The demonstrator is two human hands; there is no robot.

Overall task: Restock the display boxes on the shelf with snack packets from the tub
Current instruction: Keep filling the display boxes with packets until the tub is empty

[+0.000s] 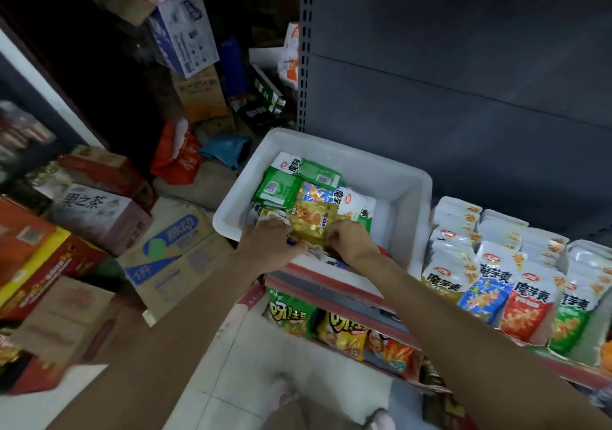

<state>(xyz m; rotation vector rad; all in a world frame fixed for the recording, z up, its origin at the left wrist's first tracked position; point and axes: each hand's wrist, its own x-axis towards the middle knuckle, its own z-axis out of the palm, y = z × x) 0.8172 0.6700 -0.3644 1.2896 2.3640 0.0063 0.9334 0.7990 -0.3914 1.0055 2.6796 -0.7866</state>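
Snack packets [306, 194], green, blue, white and gold, are lying heaped in the white tub [390, 178], which is sitting on the shelf [334, 279] against the grey back panel [463, 82]. Both hands are reaching into the tub's near edge: the left hand [265, 241] is pressing curled fingers on the pile, and the right hand [351, 239] is pinching a gold packet [309, 221]. Display boxes [516, 264] are standing just right of the tub, filled with upright packets.

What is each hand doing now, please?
Left hand: fingers curled on packets at the near side of the tub.
Right hand: pinches the yellow packet.
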